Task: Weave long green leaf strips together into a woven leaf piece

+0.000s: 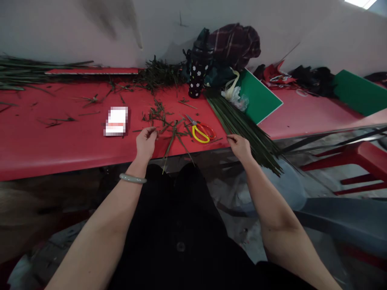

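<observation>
My left hand [146, 143], with a pale bangle [133, 178] at the wrist, is over the table's front edge. Its fingers are curled to a pinch; whatever is between them is too small to make out. Right of it lies a partly folded or woven piece of green leaf strips [174, 135], its ends hanging past the edge. My right hand [241, 147] is closed beside a bundle of long green leaves [242, 127]; what its fingertips hold, if anything, does not show. Between the hands rest scissors [199, 131] with one yellow and one red handle.
The red-covered table [75, 145] carries a blurred-out white object [116, 121], leaf scraps [159, 110], a heap of cuttings [160, 74] and a flowered black bottle [198, 68]. Green boards [260, 96] lean farther right. A red stool [363, 161] and grey chair [341, 217] stand at right.
</observation>
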{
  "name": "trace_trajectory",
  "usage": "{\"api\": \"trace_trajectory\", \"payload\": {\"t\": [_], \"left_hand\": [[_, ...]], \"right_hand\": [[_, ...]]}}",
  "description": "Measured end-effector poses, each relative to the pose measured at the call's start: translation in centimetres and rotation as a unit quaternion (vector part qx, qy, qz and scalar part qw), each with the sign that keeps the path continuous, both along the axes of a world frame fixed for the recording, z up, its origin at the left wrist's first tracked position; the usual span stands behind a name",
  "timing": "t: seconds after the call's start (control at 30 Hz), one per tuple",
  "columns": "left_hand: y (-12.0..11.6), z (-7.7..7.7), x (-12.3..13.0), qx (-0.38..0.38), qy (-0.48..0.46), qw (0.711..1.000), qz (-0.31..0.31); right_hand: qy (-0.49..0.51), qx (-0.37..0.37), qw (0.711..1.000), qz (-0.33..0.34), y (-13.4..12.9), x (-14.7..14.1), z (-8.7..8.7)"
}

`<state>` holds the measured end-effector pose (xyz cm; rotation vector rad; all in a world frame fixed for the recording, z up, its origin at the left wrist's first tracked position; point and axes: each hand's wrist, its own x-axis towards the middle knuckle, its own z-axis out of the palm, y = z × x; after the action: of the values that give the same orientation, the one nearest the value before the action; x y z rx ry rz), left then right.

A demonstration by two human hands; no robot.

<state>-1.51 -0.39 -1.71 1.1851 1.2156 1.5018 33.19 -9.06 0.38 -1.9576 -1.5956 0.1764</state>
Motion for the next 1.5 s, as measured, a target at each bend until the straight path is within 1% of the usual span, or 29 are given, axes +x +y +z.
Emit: {"api": "trace_trajectory", "payload": {"t": [0.1, 0.23, 0.43, 0.53, 0.67, 0.8, 1.0, 1.1, 1.17, 1.3, 1.4, 1.5], "left_hand": [[-0.2, 0.1, 0.0, -0.003, 0.003, 1.0, -0.005], [-0.3, 0.2, -0.1, -0.007, 0.017, 1.0, -0.008], [-0.1, 0.0, -0.1, -0.009, 0.019, 1.0, -0.008], [-0.1, 0.0, 0.0, -0.01, 0.015, 1.0, -0.008], [-0.3, 0.2, 0.1, -0.009, 0.012, 1.0, -0.004], [-0.4, 0.4, 0.2, -0.016, 0.01, 1.0, -0.007], [-0.4, 0.3, 0.1, -0.026, 0.02, 0.999, -0.011], [-0.3, 0.1, 0.0, -0.026, 0.022, 0.999, -0.012], [-0.3, 0.0, 0.0, -0.026, 0.028, 0.999, -0.012], [-0.2, -0.1, -0.2, -0.022, 0.036, 0.999, -0.015], [-0.2, -0.1, -0.3, -0.022, 0.046, 0.999, -0.013], [-0.2, -0.1, -0.3, -0.018, 0.053, 0.998, -0.006]], "right_hand": [[-0.068, -0.033, 0.997, 0.007, -0.2, -0.5, 0.0], [-0.129, -0.084, 0.988, 0.011, 0.1, -1.4, 0.1], [-0.218, -0.168, 0.961, 0.035, 0.3, -3.0, 1.1], [-0.252, -0.183, 0.949, 0.055, -0.3, -3.3, 1.5], [-0.268, -0.165, 0.947, 0.069, -1.0, -3.3, 1.3], [-0.26, -0.155, 0.95, 0.069, -0.7, -3.1, 0.9], [-0.274, -0.189, 0.939, 0.086, -0.3, -2.7, 1.0], [-0.253, -0.201, 0.942, 0.092, -0.3, -2.1, 1.3], [-0.226, -0.186, 0.953, 0.077, -0.3, -1.5, 1.6], [-0.199, -0.123, 0.972, 0.017, 0.4, 0.4, 2.3], [-0.221, -0.091, 0.97, -0.038, 1.3, 2.7, 2.5], [-0.238, -0.116, 0.962, -0.075, 2.5, 5.2, 2.2]]}}
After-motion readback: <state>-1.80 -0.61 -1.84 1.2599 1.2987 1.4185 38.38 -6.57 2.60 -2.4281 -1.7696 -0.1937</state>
